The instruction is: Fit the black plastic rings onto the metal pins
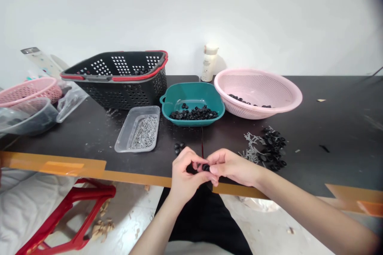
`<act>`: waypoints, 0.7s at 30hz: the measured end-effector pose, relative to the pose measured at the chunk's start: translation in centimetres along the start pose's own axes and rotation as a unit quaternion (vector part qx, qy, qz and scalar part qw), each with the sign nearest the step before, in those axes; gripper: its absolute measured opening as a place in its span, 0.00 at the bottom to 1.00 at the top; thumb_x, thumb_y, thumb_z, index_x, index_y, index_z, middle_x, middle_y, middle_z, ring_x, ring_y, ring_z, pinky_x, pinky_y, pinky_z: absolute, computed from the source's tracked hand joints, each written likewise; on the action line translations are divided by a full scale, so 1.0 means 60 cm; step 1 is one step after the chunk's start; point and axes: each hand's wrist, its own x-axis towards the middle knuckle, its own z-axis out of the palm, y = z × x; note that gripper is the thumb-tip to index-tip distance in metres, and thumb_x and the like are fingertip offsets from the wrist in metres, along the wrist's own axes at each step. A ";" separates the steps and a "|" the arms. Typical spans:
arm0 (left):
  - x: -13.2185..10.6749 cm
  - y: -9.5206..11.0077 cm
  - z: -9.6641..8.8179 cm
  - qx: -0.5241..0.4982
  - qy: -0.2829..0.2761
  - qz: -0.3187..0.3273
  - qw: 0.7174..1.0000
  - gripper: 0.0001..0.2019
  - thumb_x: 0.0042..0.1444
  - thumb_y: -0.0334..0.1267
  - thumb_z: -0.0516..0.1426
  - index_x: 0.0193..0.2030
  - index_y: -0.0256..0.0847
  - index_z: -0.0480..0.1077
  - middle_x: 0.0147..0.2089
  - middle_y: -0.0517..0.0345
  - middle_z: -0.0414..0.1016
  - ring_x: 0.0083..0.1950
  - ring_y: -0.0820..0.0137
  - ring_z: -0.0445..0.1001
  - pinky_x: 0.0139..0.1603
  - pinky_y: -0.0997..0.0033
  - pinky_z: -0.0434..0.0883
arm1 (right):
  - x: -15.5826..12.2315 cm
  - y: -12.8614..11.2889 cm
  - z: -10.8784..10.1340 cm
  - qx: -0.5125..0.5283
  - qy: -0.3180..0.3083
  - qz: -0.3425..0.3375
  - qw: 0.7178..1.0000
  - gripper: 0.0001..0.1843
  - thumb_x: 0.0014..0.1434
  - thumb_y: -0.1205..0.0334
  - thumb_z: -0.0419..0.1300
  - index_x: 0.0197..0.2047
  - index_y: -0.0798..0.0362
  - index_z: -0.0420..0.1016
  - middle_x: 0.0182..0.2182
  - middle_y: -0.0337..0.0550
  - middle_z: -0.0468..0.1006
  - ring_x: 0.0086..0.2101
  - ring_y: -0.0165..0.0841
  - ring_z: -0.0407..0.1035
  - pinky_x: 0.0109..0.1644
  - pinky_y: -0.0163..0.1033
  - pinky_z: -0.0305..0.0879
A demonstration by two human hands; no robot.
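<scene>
Head view of a black bench (335, 135) with an orange-taped front edge. Landmark: a teal plastic bowl (191, 87) holding a heap of black round parts (194, 114). Left of the bowl stands a black perforated basket (119, 97) with red rim handles; right of it, a pink plastic colander (257, 105) with a few similar parts. Front-left of the bowl lies a clear plastic tray (127, 135) of slender metal pins (145, 132). Front-right of it lies a loose pile of black parts and grey sprues (266, 147). Directly in front of the bowl, near the bench edge, the left hand (187, 173) and right hand (233, 166) are narrowly closed, their fingertips meeting on a small black round part (206, 167).
</scene>
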 end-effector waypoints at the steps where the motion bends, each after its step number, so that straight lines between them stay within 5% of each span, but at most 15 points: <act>1: 0.000 0.000 0.000 0.004 0.001 0.003 1.000 0.10 0.39 0.40 0.72 0.25 0.42 0.78 0.23 0.63 0.65 0.25 0.74 0.63 0.27 0.73 0.63 | 0.000 0.001 -0.001 0.011 -0.007 0.008 1.000 0.17 0.49 0.52 0.71 0.29 0.59 0.80 0.21 0.39 0.77 0.24 0.25 0.72 0.31 0.29 0.69; 7: 0.001 -0.002 -0.006 0.009 -0.045 0.023 0.999 0.14 0.44 0.41 0.70 0.40 0.47 0.81 0.38 0.54 0.73 0.35 0.69 0.73 0.37 0.69 0.73 | -0.004 -0.002 -0.005 0.015 0.011 -0.011 1.000 0.20 0.51 0.47 0.69 0.34 0.59 0.80 0.24 0.38 0.76 0.23 0.23 0.67 0.29 0.29 0.63; 13: -0.002 -0.003 -0.006 0.060 -0.016 0.069 0.996 0.11 0.48 0.35 0.68 0.40 0.49 0.81 0.36 0.58 0.77 0.34 0.71 0.76 0.36 0.74 0.75 | -0.007 -0.014 0.001 -0.072 0.078 -0.084 0.991 0.13 0.52 0.54 0.70 0.31 0.57 0.78 0.24 0.36 0.74 0.24 0.23 0.66 0.31 0.30 0.65; 17: -0.002 -0.003 -0.005 0.114 -0.002 0.069 0.991 0.10 0.48 0.36 0.68 0.40 0.47 0.81 0.34 0.58 0.78 0.34 0.71 0.76 0.37 0.74 0.75 | -0.013 -0.020 0.003 -0.126 0.166 -0.174 0.962 0.10 0.48 0.62 0.73 0.35 0.52 0.80 0.28 0.38 0.79 0.28 0.27 0.72 0.34 0.33 0.69; 21: -0.002 -0.005 -0.004 0.135 -0.016 0.074 0.988 0.08 0.52 0.37 0.66 0.40 0.44 0.81 0.33 0.58 0.79 0.33 0.71 0.76 0.36 0.74 0.75 | -0.019 -0.027 0.001 -0.244 0.166 -0.246 0.923 0.04 0.52 0.65 0.70 0.34 0.50 0.85 0.32 0.43 0.82 0.30 0.29 0.74 0.33 0.33 0.68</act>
